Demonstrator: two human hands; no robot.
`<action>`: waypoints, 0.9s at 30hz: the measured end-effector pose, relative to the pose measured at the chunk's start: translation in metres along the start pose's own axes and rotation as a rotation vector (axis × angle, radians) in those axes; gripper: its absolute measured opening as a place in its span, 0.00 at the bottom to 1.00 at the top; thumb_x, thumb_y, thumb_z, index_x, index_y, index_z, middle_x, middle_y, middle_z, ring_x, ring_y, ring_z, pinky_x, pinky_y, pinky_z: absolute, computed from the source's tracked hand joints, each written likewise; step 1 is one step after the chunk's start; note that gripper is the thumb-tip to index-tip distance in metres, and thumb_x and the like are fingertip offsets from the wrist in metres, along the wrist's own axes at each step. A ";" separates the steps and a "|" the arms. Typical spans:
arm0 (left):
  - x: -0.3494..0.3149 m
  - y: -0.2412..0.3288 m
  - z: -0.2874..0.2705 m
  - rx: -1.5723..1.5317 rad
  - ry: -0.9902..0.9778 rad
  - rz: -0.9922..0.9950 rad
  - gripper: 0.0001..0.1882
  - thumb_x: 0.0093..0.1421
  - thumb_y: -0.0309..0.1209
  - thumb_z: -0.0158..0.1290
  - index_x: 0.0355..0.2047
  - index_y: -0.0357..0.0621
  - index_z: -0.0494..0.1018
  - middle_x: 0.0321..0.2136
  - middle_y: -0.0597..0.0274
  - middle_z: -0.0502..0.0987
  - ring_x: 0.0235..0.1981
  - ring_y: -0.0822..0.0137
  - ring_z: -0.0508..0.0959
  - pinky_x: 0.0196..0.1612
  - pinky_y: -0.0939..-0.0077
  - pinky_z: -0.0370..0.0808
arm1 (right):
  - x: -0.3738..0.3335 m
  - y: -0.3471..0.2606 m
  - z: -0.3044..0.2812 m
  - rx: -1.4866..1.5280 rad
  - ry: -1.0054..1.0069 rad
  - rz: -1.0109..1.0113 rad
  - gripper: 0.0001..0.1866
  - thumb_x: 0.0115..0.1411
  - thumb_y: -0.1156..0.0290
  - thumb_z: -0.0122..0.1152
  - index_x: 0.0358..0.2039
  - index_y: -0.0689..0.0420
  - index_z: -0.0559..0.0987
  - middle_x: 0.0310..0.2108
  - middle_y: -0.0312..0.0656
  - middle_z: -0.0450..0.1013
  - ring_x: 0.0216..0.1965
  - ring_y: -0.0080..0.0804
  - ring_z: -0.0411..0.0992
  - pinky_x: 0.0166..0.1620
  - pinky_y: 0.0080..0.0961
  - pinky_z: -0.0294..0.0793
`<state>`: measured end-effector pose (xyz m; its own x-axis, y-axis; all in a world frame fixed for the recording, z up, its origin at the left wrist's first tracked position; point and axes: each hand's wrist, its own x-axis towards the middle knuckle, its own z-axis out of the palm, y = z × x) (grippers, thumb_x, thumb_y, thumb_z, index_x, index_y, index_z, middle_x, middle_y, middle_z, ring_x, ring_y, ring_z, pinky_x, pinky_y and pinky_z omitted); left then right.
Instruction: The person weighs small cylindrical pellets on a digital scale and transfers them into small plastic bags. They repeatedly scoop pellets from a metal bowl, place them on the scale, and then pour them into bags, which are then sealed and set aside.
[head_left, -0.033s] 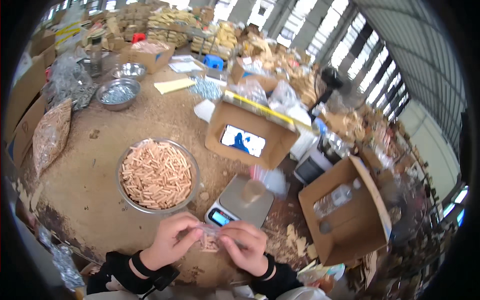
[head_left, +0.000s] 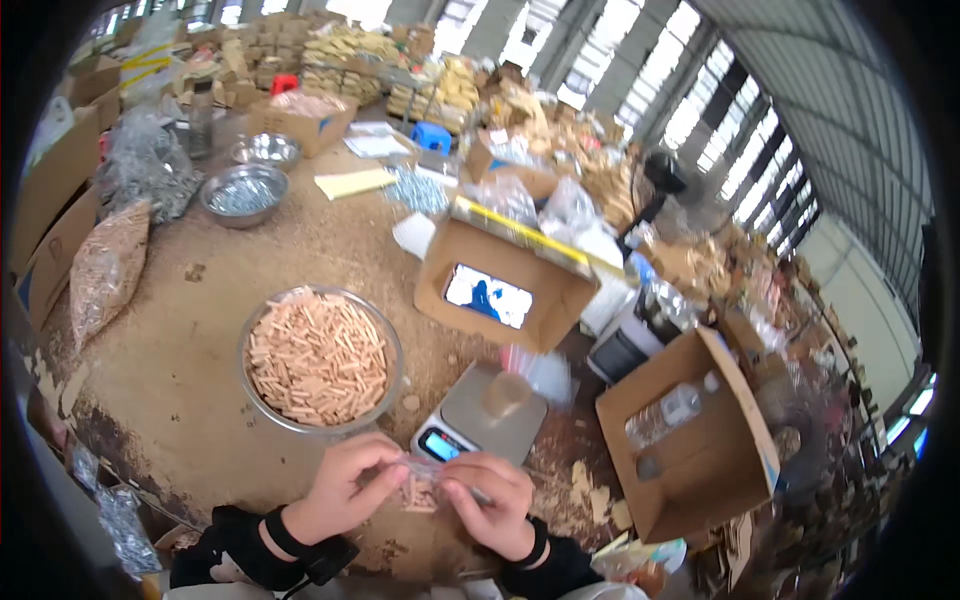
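Note:
A small clear plastic bag (head_left: 420, 493) with several wooden dowels inside hangs between my hands, just in front of the scale. My left hand (head_left: 350, 485) pinches its top edge on one side. On the other side, my right hand (head_left: 493, 500) grips the bag between thumb and fingers. A metal bowl (head_left: 396, 395) heaped with short wooden dowels (head_left: 318, 355) stands beyond my left hand. Right behind the bag is a digital scale (head_left: 520, 440) with a lit display, and a small tan cup-like container (head_left: 507, 396) rests on its plate.
An open cardboard box (head_left: 590, 310) holding a lit phone (head_left: 488, 295) stands behind the scale. To the right, another box (head_left: 690, 490) contains a plastic bottle (head_left: 664, 416). Metal bowls (head_left: 243, 195), a bag of dowels (head_left: 108, 270) and loose screws (head_left: 418, 190) lie farther back.
The whole view has shifted slightly, with the table and bowl a little lower in the picture. Both hands keep their hold on the small bag.

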<state>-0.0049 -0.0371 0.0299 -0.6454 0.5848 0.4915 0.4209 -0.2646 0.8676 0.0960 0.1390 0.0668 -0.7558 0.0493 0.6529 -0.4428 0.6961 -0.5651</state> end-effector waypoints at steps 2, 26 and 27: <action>-0.005 0.009 -0.004 -0.011 0.029 0.036 0.04 0.62 0.23 0.55 0.34 0.34 0.75 0.30 0.57 0.76 0.29 0.70 0.76 0.31 0.79 0.71 | 0.003 -0.009 0.002 0.028 -0.010 -0.021 0.03 0.54 0.78 0.66 0.31 0.62 0.82 0.30 0.46 0.79 0.31 0.40 0.78 0.36 0.28 0.77; -0.015 0.014 -0.004 0.148 -0.238 0.094 0.03 0.60 0.23 0.53 0.31 0.36 0.74 0.32 0.53 0.74 0.31 0.61 0.75 0.33 0.72 0.71 | -0.002 0.002 0.012 0.363 -0.249 0.007 0.06 0.52 0.75 0.65 0.28 0.56 0.75 0.25 0.39 0.71 0.26 0.40 0.72 0.28 0.31 0.70; -0.016 0.015 -0.005 0.150 -0.246 0.090 0.03 0.60 0.24 0.53 0.31 0.36 0.74 0.32 0.53 0.74 0.31 0.61 0.75 0.33 0.72 0.71 | -0.002 0.002 0.011 0.372 -0.264 0.012 0.07 0.51 0.75 0.66 0.28 0.56 0.75 0.24 0.39 0.71 0.26 0.40 0.72 0.28 0.31 0.69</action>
<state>0.0088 -0.0540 0.0352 -0.4347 0.7374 0.5170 0.5709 -0.2183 0.7915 0.0911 0.1324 0.0592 -0.8374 -0.1621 0.5220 -0.5404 0.3892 -0.7460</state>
